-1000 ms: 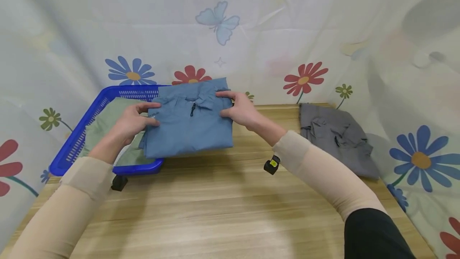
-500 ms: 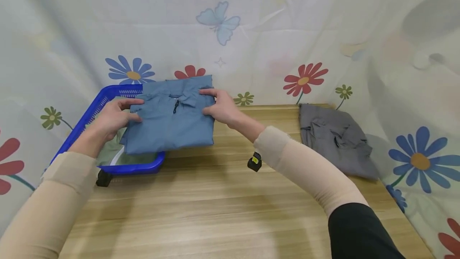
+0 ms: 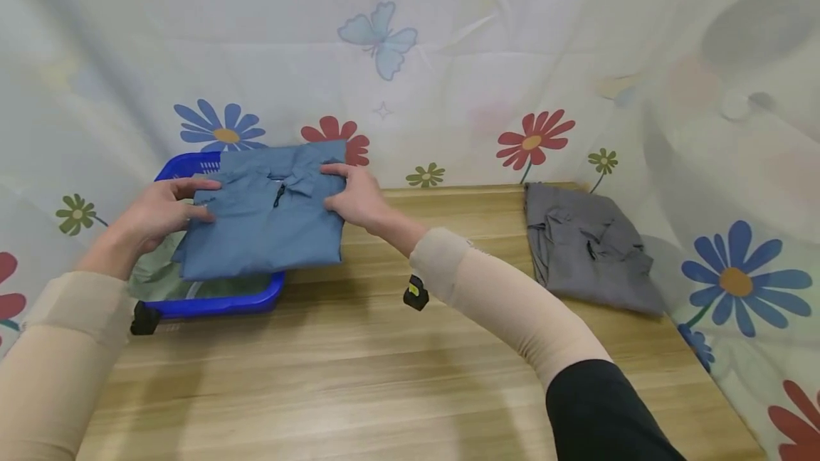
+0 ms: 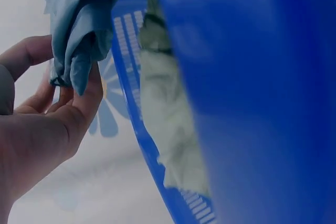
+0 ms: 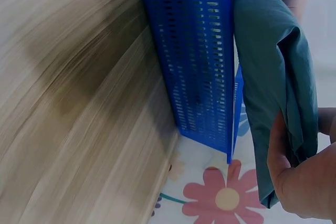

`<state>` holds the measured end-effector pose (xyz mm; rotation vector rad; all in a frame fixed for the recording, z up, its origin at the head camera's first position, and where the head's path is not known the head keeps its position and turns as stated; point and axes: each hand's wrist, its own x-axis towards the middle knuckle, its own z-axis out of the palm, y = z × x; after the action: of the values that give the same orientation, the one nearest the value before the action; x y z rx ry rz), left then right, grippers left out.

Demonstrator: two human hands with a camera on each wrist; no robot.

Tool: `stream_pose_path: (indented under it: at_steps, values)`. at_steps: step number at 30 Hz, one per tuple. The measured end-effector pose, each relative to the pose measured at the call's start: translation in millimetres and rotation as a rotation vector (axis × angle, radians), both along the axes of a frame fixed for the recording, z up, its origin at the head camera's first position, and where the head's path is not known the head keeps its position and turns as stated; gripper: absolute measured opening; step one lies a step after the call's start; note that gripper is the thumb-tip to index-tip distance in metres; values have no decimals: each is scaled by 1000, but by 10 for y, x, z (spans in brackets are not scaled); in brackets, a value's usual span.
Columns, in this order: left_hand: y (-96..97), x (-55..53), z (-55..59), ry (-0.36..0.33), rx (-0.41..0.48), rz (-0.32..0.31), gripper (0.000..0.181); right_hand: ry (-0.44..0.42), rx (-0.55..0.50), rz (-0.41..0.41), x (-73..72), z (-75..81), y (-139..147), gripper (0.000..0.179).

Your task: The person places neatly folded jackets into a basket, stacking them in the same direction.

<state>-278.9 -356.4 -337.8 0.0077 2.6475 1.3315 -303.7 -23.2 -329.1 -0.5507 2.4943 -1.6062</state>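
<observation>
A folded blue shirt [image 3: 269,226] with a collar and a small black tag hangs above the blue plastic basket [image 3: 256,302]. My left hand [image 3: 156,215] grips its left edge, thumb and fingers on either side of the fabric. At the opposite edge my right hand [image 3: 359,198] pinches the folded layers, as the right wrist view also shows. Beneath the shirt, light green cloth [image 4: 168,114] lies inside the basket, largely covered in the head view.
A folded grey shirt [image 3: 589,247] lies on the wooden table [image 3: 359,375] at the right. Behind the table hangs a white curtain [image 3: 448,91] printed with flowers and a butterfly. The basket stands at the table's left side.
Both hands have carried the blue shirt leftward, from the basket's right side to over it. The shirt now covers more of the basket and the green cloth. The grey shirt stays put.
</observation>
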Motion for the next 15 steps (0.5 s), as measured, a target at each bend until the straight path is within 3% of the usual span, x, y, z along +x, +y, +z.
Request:
stream_pose_path:
  at_steps: [15]
  values:
    - [-448, 10, 1, -107, -85, -63, 69, -3, 0, -19, 51, -94, -414, 58]
